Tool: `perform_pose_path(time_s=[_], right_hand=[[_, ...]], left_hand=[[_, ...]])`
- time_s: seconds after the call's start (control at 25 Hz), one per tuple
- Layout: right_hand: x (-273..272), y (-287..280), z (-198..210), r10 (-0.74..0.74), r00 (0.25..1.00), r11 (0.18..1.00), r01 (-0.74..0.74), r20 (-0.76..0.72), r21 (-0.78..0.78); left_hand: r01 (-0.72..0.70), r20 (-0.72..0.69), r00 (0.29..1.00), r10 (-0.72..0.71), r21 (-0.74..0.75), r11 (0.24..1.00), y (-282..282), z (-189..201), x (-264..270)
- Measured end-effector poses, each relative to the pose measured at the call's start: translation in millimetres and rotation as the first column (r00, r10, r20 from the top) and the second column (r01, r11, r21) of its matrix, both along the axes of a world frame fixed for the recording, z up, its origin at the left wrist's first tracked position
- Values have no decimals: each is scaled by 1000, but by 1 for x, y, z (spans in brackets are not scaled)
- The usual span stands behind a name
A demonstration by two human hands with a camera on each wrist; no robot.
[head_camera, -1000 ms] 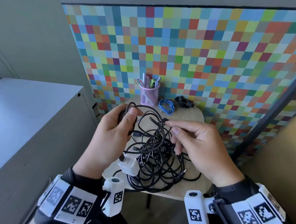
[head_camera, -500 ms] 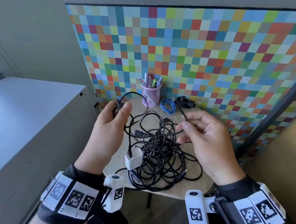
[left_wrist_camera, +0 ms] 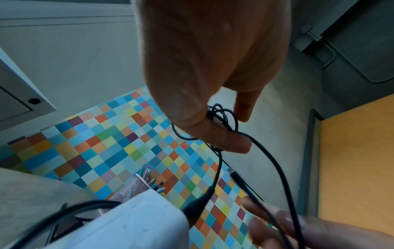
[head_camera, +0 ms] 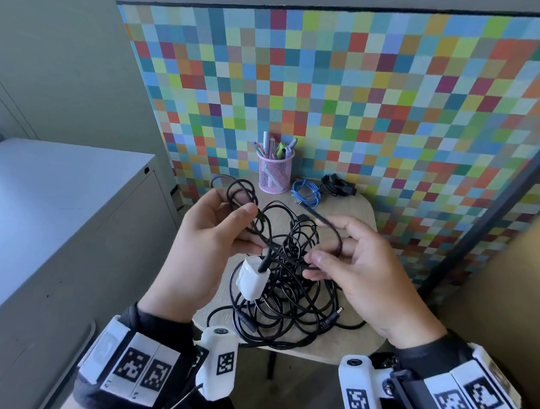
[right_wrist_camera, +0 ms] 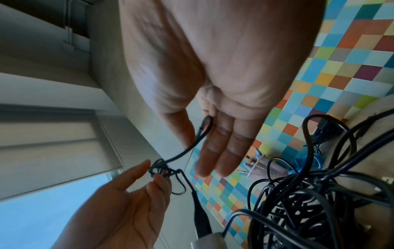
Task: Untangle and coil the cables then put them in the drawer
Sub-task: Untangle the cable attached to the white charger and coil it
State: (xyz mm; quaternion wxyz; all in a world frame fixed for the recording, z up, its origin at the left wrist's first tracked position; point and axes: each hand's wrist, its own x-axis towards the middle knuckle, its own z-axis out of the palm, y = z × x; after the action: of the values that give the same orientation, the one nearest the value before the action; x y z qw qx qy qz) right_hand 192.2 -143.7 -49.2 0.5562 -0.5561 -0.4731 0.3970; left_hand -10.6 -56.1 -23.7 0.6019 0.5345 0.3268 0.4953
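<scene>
Above the small round beige desk (head_camera: 354, 211), the left hand (head_camera: 202, 256) pinches small loops of thin black cable (head_camera: 241, 195), a white plug adapter (head_camera: 251, 279) dangling below. Just beside it, the right hand (head_camera: 358, 271) hooks its curled fingers around another strand over the tangled black cable heap (head_camera: 287, 307).

Black cables (head_camera: 286, 285), multicoloured checkered wall panel (head_camera: 383, 109)

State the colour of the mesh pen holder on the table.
Pink; the pen holder shows best in the head view.
</scene>
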Motion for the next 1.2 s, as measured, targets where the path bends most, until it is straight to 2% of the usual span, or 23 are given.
perform_pose_path(time_s=[0.08,0.16,0.24,0.32,0.48,0.56,0.68,0.96,1.04,1.2], right_hand=[[0,-1,-4,3,989,1000,-2,151,-5],[3,-2,-2,-7,924,1000,-4,382,29],[0,-3,3,-11,873,994,-41,488,97],[-6,-4,5,-18,886,989,-52,462,137],[-13,-1,4,-80,925,989,28,371,145],[-12,1,4,-77,955,990,37,287,139],[-13,2,9,-76,978,985,43,196,168],[-17,3,14,-111,989,974,90,94,210],[-12,3,19,-105,994,968,92,44,233],[-4,10,31,-29,997,978,14,74,207]], left_hand=[[29,-4,1000,-29,-8,1000,-2,-1,3],[44,-11,999,-44,-2,999,-4,-1,6],[57,-14,998,-57,2,998,-7,0,9],[72,-28,997,-72,7,997,-10,1,11],[177,-94,980,-174,34,984,-14,2,13],[216,-158,966,-203,68,974,-16,2,13],[189,-292,946,-138,153,970,-22,3,17],[34,-471,872,133,331,943,-26,9,21],[85,-502,858,111,353,932,-25,11,18],[258,-607,793,54,414,873,-23,15,12]])
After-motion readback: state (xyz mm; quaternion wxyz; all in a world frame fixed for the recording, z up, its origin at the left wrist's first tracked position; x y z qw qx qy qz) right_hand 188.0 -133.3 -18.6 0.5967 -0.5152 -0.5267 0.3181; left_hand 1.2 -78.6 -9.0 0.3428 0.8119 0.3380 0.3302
